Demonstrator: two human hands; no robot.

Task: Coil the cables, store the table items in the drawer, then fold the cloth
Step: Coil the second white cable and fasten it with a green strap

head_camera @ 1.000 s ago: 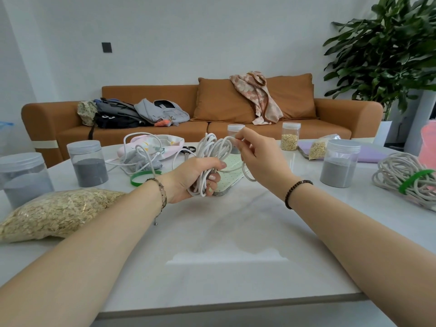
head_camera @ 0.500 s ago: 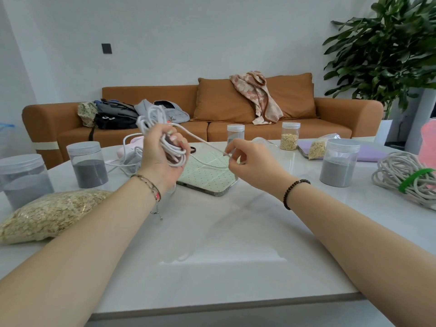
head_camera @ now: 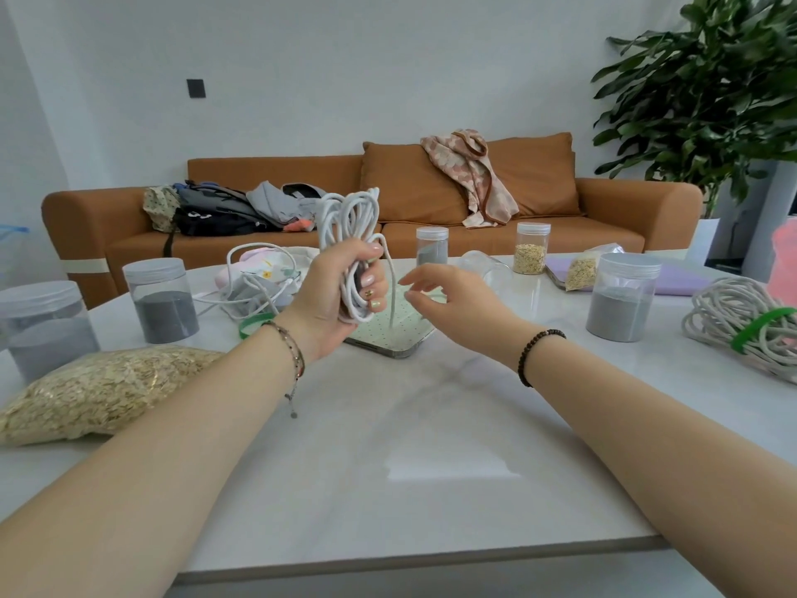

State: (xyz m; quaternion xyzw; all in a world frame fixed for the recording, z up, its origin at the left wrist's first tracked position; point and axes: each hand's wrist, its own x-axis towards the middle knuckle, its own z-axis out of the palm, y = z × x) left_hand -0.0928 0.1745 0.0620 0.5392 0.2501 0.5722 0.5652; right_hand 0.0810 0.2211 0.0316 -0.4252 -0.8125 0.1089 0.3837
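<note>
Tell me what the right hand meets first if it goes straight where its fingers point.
Likely the loose cable tail hanging from the white coil in the left hand, though depth is uncertain.

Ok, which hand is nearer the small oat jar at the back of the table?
Right. The right hand hovers open in front and left of the oat jar; the left hand is farther left, gripping the coiled white cable.

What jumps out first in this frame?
The white cable coil, gripped upright by the left hand above the middle of the table, with one loose end dangling toward the green dotted pad. The right hand hovers open just beside it. Next come the gray rope bundle with its green tie at far right and the oat bag at near left.
</note>
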